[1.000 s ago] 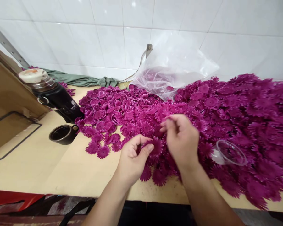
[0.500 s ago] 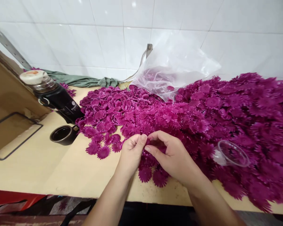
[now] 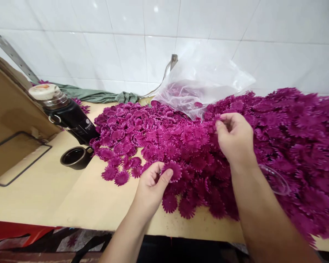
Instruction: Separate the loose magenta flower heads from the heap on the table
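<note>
My left hand (image 3: 150, 182) is closed, with thumb and fingers pinching a magenta artificial flower (image 3: 174, 171) whose layered petals face up. My right hand (image 3: 237, 137) is over the pile of loose magenta flowers (image 3: 186, 135), farther back and to the right. Its thumb and forefinger are pinched on a magenta flower piece (image 3: 217, 118) at the fingertips, mostly hidden by the hand. The pile spreads across the table in front of both hands, and single flowers lie flat at its left edge.
A black flask (image 3: 75, 118) and a dark mug (image 3: 76, 157) stand on the left of the table (image 3: 44, 197). A clear plastic bag (image 3: 205, 76) lies behind the pile. A clear plastic cup (image 3: 275, 180) sits on the flowers, partly behind my right forearm. A cardboard box (image 3: 8, 120) is at far left.
My right hand came in to meet my left hand at the flower, then moved away to the right and back over the pile. My left hand stays nearly in place, holding a flower.
</note>
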{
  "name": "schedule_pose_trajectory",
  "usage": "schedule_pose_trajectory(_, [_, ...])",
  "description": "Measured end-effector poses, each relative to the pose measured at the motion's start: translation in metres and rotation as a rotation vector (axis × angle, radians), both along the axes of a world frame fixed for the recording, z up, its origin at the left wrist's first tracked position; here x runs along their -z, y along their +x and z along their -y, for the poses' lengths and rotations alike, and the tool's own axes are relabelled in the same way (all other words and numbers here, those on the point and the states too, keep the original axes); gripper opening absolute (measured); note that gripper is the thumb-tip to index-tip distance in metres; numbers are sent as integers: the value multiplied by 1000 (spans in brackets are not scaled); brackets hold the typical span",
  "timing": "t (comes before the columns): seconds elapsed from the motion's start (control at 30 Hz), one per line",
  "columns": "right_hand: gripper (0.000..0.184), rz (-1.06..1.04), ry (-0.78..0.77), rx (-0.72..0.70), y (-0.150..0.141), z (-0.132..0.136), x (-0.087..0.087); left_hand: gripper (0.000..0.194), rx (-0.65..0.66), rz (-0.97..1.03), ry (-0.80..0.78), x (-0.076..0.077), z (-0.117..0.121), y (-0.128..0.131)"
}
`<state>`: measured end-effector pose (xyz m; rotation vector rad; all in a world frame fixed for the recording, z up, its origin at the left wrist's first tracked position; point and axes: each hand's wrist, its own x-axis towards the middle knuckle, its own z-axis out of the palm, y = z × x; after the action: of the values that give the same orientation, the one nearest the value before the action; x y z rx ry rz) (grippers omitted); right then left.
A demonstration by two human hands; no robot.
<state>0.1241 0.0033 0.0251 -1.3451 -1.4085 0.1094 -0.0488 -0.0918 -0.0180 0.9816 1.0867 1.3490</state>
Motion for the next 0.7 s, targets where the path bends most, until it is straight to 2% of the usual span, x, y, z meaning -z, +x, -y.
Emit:
schedule_pose_trajectory(0.1, [24,162,51,-44,-1,11,-1,25,11,46,-27,-1,-6,-1])
schedule_pose_trajectory(0.17, [22,258,118,-79,-11,33,-3,25,9,48,-16,-2,-11,0])
schedule_pose_trajectory(0.2, [19,274,114,-140,-18,45,-3,27,9,46,-10,-3,-13,0])
schedule_pose_trajectory(0.3, [17,223,-139,-460,-35,70,3,35,-15,45,-10,-1,-17,3])
schedule_pose_trajectory(0.4, [16,97,-378,-608,-43,75,12,42,-48,29,-15,5,-19,4])
schedule_pose_trajectory(0.47, [10,51,-438,-654,-45,73,16,45,-43,13,-25,8,-19,5])
schedule_pose_trajectory(0.57, [7,33,-430,-704,-46,71,16,50,-33,-5,-14,8,-19,6])
schedule_pose_trajectory(0.7, [10,-15,-303,-571,-47,68,11,45,-11,-92,52,1,-15,8])
